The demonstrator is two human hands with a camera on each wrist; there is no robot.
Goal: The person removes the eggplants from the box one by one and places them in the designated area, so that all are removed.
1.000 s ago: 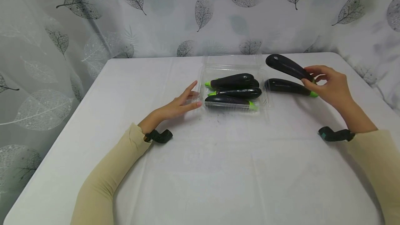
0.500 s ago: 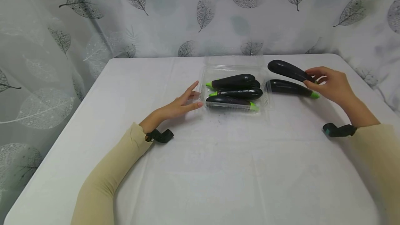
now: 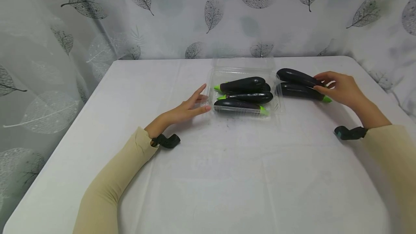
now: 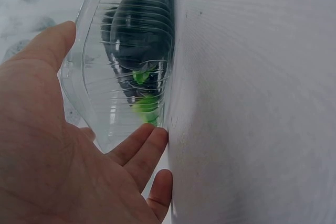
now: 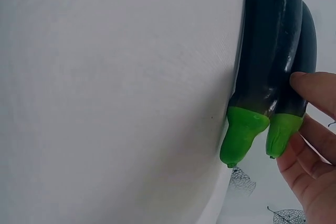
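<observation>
A clear plastic tray [image 3: 212, 78] stands at the back middle of the white table and holds three dark eggplants [image 3: 243, 84] with green stem caps. My left hand [image 3: 191, 107] lies open with its straight fingers against the tray's left wall; the left wrist view shows the same hand [image 4: 79, 171] against the tray [image 4: 100, 77]. Right of the tray two more eggplants lie side by side. My right hand [image 3: 338, 87] pinches the stem end of the far eggplant [image 3: 297, 77], which rests against the near eggplant [image 3: 299, 91]. In the right wrist view, thumb and fingers [image 5: 310, 145] bracket that eggplant [image 5: 307, 51].
A leaf-print curtain [image 3: 208, 13] hangs close behind and to the left of the table [image 3: 227, 172]. The tray's clear lid [image 3: 243, 62] lies open behind it. Black wrist straps [image 3: 165, 141] sit on both cream sleeves.
My right hand has lowered the far eggplant from the air down onto the table, against the other loose eggplant. My left hand has stayed at the tray.
</observation>
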